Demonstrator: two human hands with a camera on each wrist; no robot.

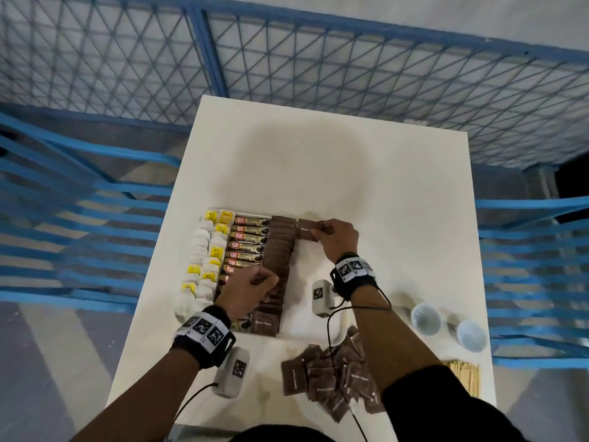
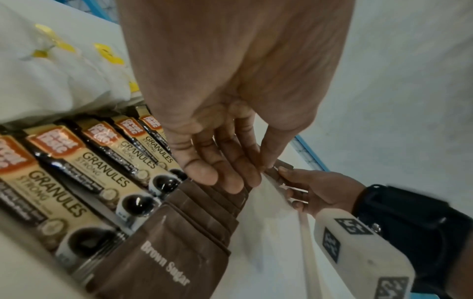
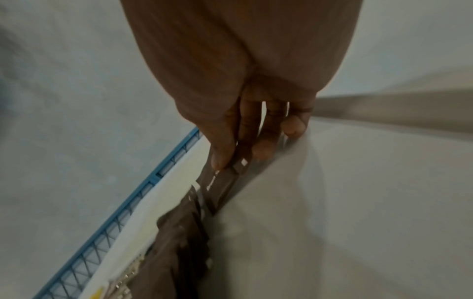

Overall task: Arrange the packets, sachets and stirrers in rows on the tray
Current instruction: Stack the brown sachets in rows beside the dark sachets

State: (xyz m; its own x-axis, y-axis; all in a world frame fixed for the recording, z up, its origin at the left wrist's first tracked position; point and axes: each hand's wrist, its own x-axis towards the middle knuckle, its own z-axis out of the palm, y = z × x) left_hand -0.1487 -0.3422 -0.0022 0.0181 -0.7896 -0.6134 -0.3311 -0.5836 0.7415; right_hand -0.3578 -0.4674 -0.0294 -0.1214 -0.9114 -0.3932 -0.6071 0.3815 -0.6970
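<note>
While the right grip (image 1: 336, 236) pinches a brown sachet (image 1: 308, 229), the left grip (image 1: 251, 285) rests straight-fingered; white table (image 1: 366, 173), blue railings (image 1: 318, 30).

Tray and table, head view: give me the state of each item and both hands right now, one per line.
Tray: part filled, right side bare.
Tea bags: two rows, leftmost.
Granules sticks: one row.
Brown sugar row: complete, overlapping.
Held sachets: at the tray's far end, starting a new row.
Loose sachets: heaped on the table.
Stirrers: off the tray.
Bowls: upright.
Left hand: fingers resting on the sugar row.
Right hand: pinching sachets.
</note>
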